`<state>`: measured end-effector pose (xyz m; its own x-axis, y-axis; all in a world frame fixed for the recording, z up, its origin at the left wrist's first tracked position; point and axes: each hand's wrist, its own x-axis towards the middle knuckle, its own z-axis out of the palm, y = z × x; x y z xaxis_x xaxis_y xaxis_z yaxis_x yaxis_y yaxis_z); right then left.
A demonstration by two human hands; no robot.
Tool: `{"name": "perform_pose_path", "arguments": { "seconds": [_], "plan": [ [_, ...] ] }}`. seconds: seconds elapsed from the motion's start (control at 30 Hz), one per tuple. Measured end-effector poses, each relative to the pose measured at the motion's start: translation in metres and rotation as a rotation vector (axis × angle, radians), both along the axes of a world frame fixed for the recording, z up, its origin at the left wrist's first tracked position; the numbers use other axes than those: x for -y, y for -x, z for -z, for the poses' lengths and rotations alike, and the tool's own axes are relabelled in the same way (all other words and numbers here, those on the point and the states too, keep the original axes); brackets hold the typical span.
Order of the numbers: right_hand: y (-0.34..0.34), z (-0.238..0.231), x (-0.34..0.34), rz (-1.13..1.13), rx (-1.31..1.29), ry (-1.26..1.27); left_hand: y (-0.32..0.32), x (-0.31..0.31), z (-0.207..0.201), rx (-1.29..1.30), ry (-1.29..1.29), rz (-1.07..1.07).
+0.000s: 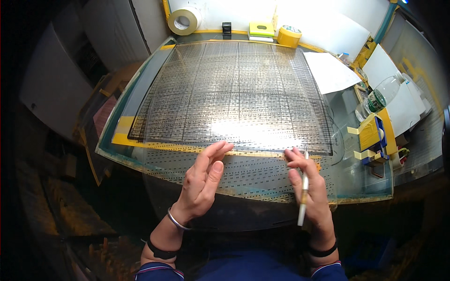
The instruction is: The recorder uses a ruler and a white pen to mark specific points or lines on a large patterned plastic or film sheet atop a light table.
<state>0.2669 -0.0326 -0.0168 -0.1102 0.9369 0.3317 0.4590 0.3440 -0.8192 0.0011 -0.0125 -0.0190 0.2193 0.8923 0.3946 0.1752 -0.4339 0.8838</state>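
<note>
A dark-lined grid sheet (pixel 211 100) lies on the glass-topped table under a bright glare. A clear film with rows of small black marks (pixel 253 175) lies over it and reaches towards me past the near edge. My left hand (pixel 200 187) is at the film's near part, fingers stretched forward and thumb raised, holding nothing. Whether its fingertips touch the film I cannot tell. My right hand (pixel 313 189) has a slim white pen-like tool (pixel 303 201) with a tan band lodged in it, its capped-looking end pointing down towards me. Its fingertips are by the grid's near right corner.
A tape roll (pixel 183 21), a small black object (pixel 227 29), a yellow-green box (pixel 261 30) and a yellow tub (pixel 289 35) line the back. At right are white paper (pixel 330 72), a plastic bottle (pixel 378 98) and a blue-yellow tape dispenser (pixel 374 138).
</note>
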Motion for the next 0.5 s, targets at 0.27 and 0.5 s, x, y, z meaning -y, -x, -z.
{"name": "perform_pose_path", "arguments": {
  "seconds": [0.27, 0.5],
  "plan": [
    [0.028, -0.005, -0.007, -0.039, 0.530, -0.171, -0.003, 0.000, -0.002, 0.050, 0.019, 0.004],
    [0.045, -0.017, -0.011, -0.487, 0.383, -0.181, -0.003, 0.001, 0.001, 0.091, 0.003, -0.013]
  ]
}}
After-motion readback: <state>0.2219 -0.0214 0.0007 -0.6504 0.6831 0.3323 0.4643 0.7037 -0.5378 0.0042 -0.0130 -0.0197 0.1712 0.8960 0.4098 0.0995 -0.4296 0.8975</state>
